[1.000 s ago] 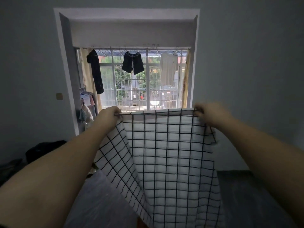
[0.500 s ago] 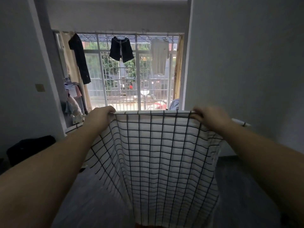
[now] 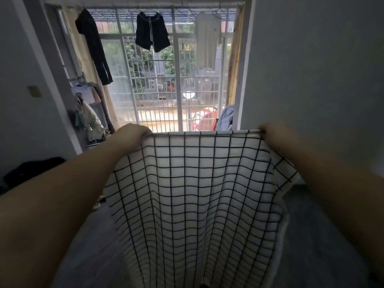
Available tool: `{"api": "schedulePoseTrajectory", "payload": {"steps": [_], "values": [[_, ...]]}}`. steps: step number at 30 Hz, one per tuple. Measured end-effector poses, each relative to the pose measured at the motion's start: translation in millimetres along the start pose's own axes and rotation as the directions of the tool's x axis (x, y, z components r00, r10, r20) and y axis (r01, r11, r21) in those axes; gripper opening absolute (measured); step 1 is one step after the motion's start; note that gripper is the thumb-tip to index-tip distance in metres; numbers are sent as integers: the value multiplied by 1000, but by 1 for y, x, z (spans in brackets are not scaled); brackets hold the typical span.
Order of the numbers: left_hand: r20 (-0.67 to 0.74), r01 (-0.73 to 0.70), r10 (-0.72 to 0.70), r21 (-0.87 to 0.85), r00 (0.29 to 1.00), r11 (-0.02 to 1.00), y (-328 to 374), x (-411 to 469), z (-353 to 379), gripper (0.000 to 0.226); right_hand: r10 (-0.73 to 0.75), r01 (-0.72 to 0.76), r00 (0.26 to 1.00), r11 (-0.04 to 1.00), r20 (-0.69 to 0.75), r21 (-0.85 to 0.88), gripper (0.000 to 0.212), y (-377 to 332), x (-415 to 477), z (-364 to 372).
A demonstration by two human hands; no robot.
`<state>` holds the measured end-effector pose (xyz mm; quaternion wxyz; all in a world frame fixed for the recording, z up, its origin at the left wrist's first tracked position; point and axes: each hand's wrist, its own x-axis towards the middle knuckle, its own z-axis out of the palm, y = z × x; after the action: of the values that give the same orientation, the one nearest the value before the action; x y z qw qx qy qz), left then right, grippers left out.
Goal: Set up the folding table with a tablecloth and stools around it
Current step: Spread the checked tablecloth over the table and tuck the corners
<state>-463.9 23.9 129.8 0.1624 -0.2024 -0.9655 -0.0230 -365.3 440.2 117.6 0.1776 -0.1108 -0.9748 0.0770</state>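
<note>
The white fabric tablecloth with a black grid pattern point(image 3: 193, 194) is held in the air in front of the person, by its upper edge. That edge runs level and taut between the two hands. The cloth below it hangs in soft vertical folds down to the bottom of the view.

The left hand point(image 3: 133, 136) grips the upper left corner of the tablecloth, fingers curled over the edge. The right hand point(image 3: 276, 138) grips the upper right corner in the same way. A loose flap of cloth hangs beneath the right forearm. Both arms are stretched forward and well apart.

Under the hanging cloth lies a flat grey surface point(image 3: 89, 246). Whether this is a table top or the floor cannot be told.

Behind the tablecloth stands a tall window with white metal bars point(image 3: 158, 80). Three garments hang along its top:
- a long black garment point(image 3: 93, 44) at the left;
- a pair of dark shorts point(image 3: 152, 32) in the middle;
- a pale shirt point(image 3: 207, 42) at the right.

A dark heap point(image 3: 31, 169) lies against the left wall, below a small wall switch point(image 3: 34, 91).
</note>
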Motion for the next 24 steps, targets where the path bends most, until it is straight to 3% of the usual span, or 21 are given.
{"api": "schedulePoseTrajectory", "payload": {"steps": [5,15,24], "values": [[71,-23,25,-20,997,1000,-3,77,27,36,44,-41,998,997,-43,59,25,13,81,36],[-173,20,-20,-2,985,1000,-8,154,30,35,-42,52,954,998,-298,25,39,26,143,33],[-232,12,-3,38,973,999,-3,158,17,40,-41,42,950,999,-311,-4,36,27,145,13]]}}
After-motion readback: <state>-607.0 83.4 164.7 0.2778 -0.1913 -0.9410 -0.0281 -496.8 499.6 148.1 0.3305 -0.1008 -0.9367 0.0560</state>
